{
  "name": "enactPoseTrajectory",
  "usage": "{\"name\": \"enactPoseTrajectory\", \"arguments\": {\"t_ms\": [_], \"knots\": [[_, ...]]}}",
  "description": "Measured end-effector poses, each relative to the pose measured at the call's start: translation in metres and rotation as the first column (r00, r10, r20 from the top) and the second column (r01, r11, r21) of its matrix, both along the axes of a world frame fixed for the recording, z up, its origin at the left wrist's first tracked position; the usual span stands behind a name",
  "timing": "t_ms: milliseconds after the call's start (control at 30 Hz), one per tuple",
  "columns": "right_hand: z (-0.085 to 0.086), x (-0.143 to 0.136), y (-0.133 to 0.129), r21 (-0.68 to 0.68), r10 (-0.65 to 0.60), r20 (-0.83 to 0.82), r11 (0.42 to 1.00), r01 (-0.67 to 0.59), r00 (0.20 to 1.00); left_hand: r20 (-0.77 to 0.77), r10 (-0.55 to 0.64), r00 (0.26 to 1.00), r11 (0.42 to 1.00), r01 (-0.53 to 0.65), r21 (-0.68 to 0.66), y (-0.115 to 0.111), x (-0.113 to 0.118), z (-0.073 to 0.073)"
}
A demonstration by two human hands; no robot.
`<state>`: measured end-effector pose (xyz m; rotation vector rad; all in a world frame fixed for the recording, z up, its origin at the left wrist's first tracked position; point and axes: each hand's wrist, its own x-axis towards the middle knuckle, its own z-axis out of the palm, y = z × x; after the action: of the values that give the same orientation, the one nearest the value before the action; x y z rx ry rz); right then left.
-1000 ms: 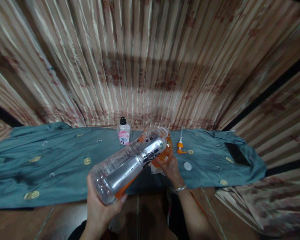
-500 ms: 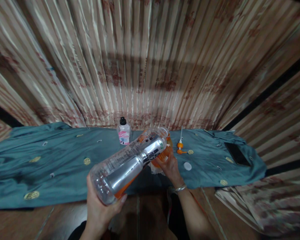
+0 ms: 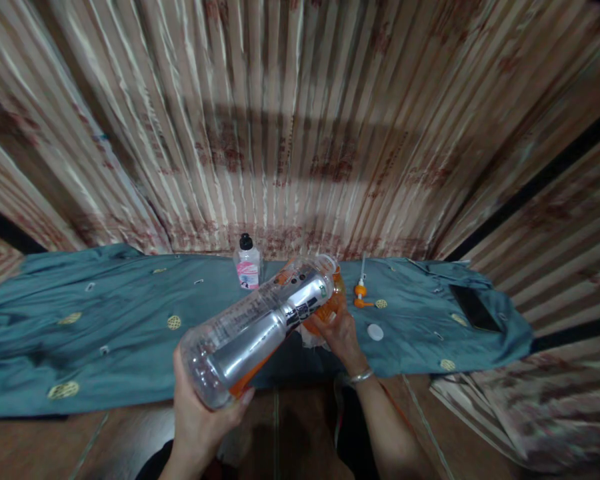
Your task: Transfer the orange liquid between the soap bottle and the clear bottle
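A large clear plastic bottle (image 3: 260, 333) with a silver and orange label lies tilted across the middle of the view, its neck up and to the right. My left hand (image 3: 203, 407) is closed around its base end. Behind the neck is an orange bottle (image 3: 339, 290), largely hidden by the clear one. My right hand (image 3: 337, 333) is wrapped round this orange bottle. The clear bottle's mouth is over the orange bottle's top; whether they touch I cannot tell. Something white, perhaps tissue (image 3: 313, 339), shows below the orange bottle.
An orange pump top (image 3: 361, 291) with its tube lies to the right, near a white round cap (image 3: 375, 332). A black-capped bottle with a pink label (image 3: 248, 267) stands at the back. A dark phone (image 3: 475, 308) lies far right on the teal cloth (image 3: 130, 307). Curtains (image 3: 280, 147) hang behind.
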<state>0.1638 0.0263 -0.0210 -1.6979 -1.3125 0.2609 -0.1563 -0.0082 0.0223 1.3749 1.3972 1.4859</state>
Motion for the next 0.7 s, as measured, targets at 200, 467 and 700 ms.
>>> {"name": "enactPoseTrajectory", "arguments": {"t_ms": [200,467,700], "knots": [[0.005,-0.004,0.000,-0.015,-0.026,-0.166,1.000,0.023,0.986,0.041,0.058,0.997,0.998,-0.057,-0.036,-0.004,0.007,0.005],[0.001,-0.004,0.001,0.001,-0.008,-0.225,1.000,0.008,0.974,-0.038,-0.011,0.999,0.998,0.013,0.055,0.006,-0.008,-0.017],[-0.001,-0.003,0.001,-0.009,-0.031,-0.215,1.000,0.030,0.976,0.014,-0.005,1.000,0.999,0.004,0.046,0.002,-0.005,-0.017]]}}
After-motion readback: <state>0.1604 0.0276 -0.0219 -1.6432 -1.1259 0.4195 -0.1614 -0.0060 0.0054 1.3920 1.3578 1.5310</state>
